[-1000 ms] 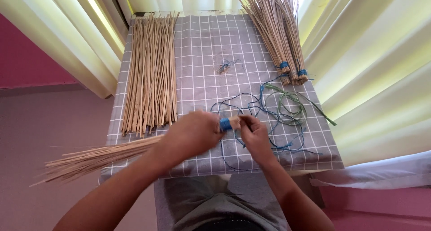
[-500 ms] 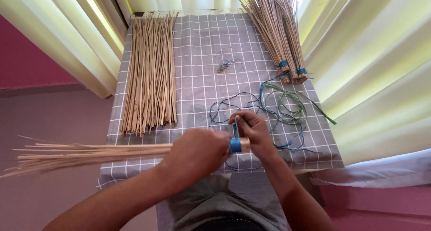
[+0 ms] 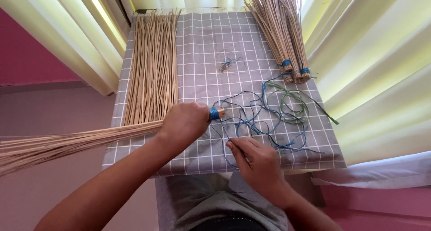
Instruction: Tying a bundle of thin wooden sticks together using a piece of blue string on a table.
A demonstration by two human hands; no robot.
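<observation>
Pale yellow curtains hang on both sides of a small counter covered with a grey cloth marked in white squares, with a pink wall off beyond my left arm. I see no containers; everything lies straight on the cloth.

My left hand is closed tight around a bundle of thin tan sticks, gripping it just behind its bound end. That end, wrapped in blue cord, pokes out past my thumb and points toward my right side, held low over the cloth. The long loose part of the bundle fans out past my left forearm and over the counter's edge. My left arm reaches in on a slant from the lower left.

My right hand lies palm down near the counter's front edge, fingers stretched toward my left hand, fingertips on or just above a strand of the loose blue cord. It is neither fisted nor clearly pinching; whether it has hold of the strand I cannot tell.

The blue cord sprawls in a tangle between and beyond my two hands. Mixed into it, farther from my right hand, is one coil of green cord. Beyond that lie finished tied bundles, at least two with blue bindings; I cannot count them surely. Beyond my left hand is one flat pile of loose sticks. A small scrap of cord sits well beyond both hands.
</observation>
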